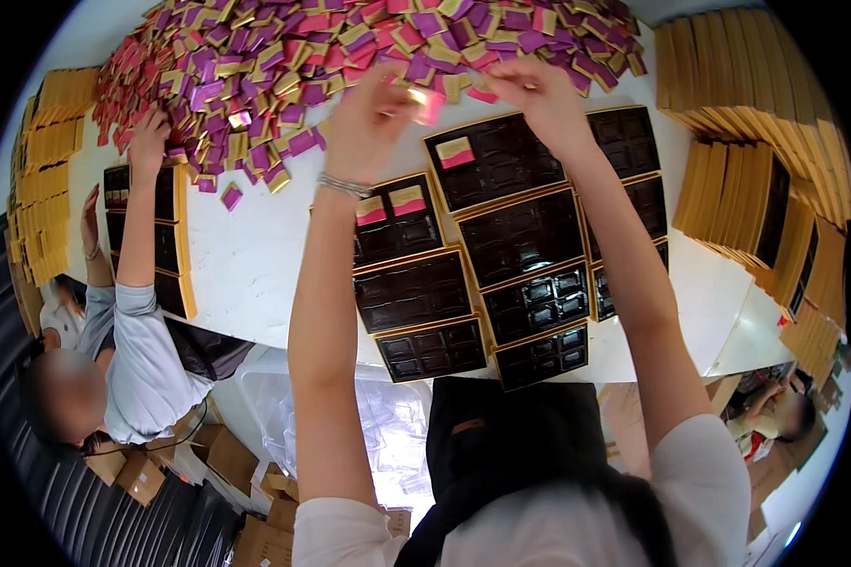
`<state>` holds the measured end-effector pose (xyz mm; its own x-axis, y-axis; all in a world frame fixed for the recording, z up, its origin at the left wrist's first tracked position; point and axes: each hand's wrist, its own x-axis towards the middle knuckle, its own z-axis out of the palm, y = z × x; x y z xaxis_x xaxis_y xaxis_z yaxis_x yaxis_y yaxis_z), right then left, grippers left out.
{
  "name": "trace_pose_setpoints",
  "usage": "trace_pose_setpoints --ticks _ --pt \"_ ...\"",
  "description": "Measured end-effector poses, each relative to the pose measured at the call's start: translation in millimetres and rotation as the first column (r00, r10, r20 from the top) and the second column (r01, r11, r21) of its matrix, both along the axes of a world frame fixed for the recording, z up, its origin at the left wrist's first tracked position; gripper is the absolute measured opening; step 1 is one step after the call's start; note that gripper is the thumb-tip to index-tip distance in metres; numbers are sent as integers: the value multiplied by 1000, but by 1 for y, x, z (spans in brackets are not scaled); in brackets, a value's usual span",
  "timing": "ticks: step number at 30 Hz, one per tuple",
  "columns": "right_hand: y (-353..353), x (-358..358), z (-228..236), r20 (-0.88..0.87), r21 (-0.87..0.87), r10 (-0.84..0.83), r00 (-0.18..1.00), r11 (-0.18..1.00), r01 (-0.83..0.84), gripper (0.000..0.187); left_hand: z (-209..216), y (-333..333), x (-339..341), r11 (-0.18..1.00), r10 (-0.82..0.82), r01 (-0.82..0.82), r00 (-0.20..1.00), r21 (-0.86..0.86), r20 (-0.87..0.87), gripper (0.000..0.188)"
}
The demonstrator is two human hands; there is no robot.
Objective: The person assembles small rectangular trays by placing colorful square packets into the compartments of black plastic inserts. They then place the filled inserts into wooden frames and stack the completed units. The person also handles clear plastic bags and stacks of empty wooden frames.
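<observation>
My left hand is pinched on a small pink-and-gold wrapped packet, blurred by motion, above the far trays. To its right, my right hand is closed with fingertips together at the pile's near edge; what they hold, if anything, cannot be made out. Below both hands lie several dark compartment trays with gold edges. One pink-and-gold packet sits in the far middle tray. Two more packets lie in the tray to its left. The other dark trays show bare compartments, partly hidden by my right forearm.
A wide heap of purple, pink and gold packets covers the far table. Stacked gold-edged trays stand right, more stacks left. A co-worker's hand reaches over trays at left. A clear plastic bin stands below the table edge.
</observation>
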<state>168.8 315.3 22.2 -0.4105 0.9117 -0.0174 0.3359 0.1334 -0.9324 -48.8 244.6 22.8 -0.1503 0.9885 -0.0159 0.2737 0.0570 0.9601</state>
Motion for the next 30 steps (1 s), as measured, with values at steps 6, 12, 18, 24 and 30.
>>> trace_pose_setpoints --ticks 6,12,18,24,30 --pt "-10 60 -10 498 324 90 862 903 -282 19 -22 9 67 921 -303 388 783 45 -543 12" --pt "-58 62 -17 465 392 -47 884 906 -158 39 -27 -43 100 934 5 268 655 238 -756 41" --pt "-71 72 -23 738 374 68 671 787 -491 63 -28 -69 119 960 -211 273 528 -71 -822 68" --pt "-38 47 -15 418 701 -130 899 675 -228 28 -37 -38 72 972 107 122 534 202 -839 42" --pt "2 -68 -28 685 368 -87 723 898 -241 29 -40 16 5 995 -36 -54 572 -81 -819 37"
